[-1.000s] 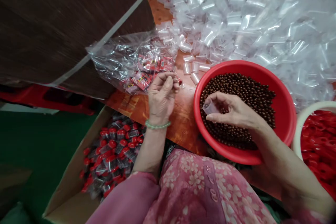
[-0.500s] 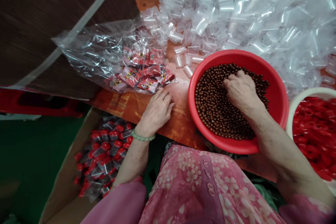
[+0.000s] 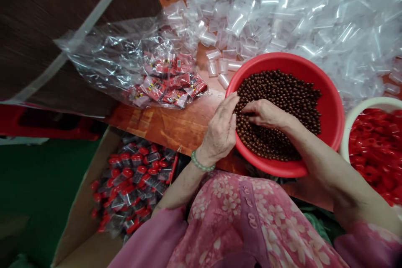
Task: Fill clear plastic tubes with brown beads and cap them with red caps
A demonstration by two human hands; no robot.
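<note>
A red basin (image 3: 329, 134) of small round brown balls (image 3: 276, 92) stands on the table. My right hand (image 3: 265, 114) reaches into the balls near the basin's left side, its fingers drawn together and their tips partly among the balls; what they hold, if anything, is hidden. Against the basin's left rim rests my left hand (image 3: 221, 127), fingers stretched out and thumb apart, with a green bead bracelet at the wrist. Small red printed packets (image 3: 179, 81) lie in and under clear plastic left of the basin.
Clear plastic cups (image 3: 266, 8) are heaped across the back of the wooden table (image 3: 163, 127). A white basin (image 3: 346, 134) of red plastic parts stands at the right. Below the table's left edge, a cardboard box (image 3: 75, 222) holds red-capped clear containers (image 3: 132, 176).
My left hand has moved right, from the table by the packets to the basin's rim. My right hand has moved left through the balls.
</note>
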